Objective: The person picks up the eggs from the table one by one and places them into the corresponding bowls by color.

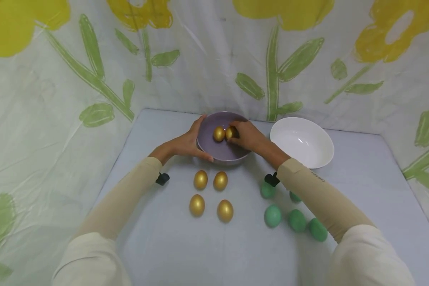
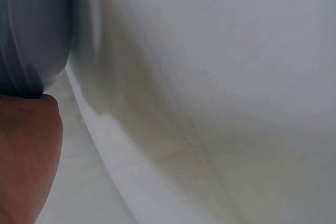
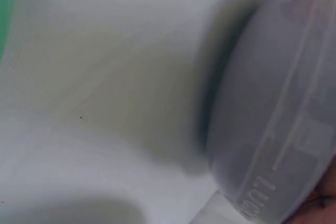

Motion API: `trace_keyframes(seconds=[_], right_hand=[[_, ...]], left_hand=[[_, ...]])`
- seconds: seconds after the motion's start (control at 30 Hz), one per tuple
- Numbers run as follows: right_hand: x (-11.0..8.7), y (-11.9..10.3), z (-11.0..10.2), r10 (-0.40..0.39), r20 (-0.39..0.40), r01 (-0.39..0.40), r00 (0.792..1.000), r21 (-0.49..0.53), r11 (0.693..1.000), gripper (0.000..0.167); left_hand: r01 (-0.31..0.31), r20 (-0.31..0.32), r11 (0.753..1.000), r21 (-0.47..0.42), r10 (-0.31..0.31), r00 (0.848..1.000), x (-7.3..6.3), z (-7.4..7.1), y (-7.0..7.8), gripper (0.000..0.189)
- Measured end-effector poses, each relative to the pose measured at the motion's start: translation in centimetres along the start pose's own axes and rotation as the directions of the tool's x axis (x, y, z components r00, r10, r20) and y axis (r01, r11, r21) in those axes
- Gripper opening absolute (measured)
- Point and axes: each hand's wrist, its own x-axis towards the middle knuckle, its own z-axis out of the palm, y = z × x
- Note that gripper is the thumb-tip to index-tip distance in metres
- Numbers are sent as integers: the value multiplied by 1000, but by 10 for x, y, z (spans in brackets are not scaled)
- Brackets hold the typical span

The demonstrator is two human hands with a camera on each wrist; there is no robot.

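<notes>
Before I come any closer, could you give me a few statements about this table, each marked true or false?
The person's right grip pinches a shiny gold egg inside the round purple bowl. True.

The left grip holds a gold egg too. False: it holds the purple bowl's side.

Four shiny gold eggs lie on the pale table, in front of the purple bowl. True.

The glossy white bowl stands left of the purple bowl. False: it stands to the right.

The smooth green eggs lie inside the white bowl. False: they lie on the table.
</notes>
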Motion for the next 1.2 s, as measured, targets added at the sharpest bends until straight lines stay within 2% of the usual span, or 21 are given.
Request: trace_keyframes(seconds=[0.23, 0.43, 0.53, 0.7, 0.77, 0.87, 1.03, 1.1, 1.2], right_hand=[[-17, -2, -17, -6, -54, 13, 999, 132, 991, 63], [-46, -13, -31, -45, -172, 93, 984, 281, 955, 59], [-66, -27, -39, -106, -257, 196, 961, 353, 915, 58], [-104, -46, -40, -212, -356, 368, 910, 461, 808, 61], [-119, -52, -36, -241, -352, 399, 905, 500, 769, 65], [-139, -58, -25, -289, -304, 417, 908, 568, 710, 70], [-169, -60, 5, -316, -211, 370, 925, 687, 625, 72], [-178, -59, 19, -306, -182, 340, 934, 714, 612, 71], [-188, -57, 38, -275, -127, 277, 953, 735, 619, 68]], left_hand=[[20, 5, 1000, 7, -20, 1000, -1, 0, 1, 154], [28, 8, 999, 18, -28, 1000, -2, 0, 1, 155], [33, 10, 999, 20, -33, 999, -2, -1, 1, 154], [28, 19, 1000, 9, -28, 999, 1, -1, 1, 153], [23, 18, 1000, 9, -23, 1000, 2, -1, 1, 152], [15, 10, 1000, 15, -15, 1000, 2, -1, 1, 153], [5, 9, 1000, 22, -5, 1000, 3, -1, -1, 153], [3, 8, 1000, 28, -3, 1000, 3, -1, -1, 153], [5, 5, 999, 38, -6, 1000, 2, -2, 0, 154]])
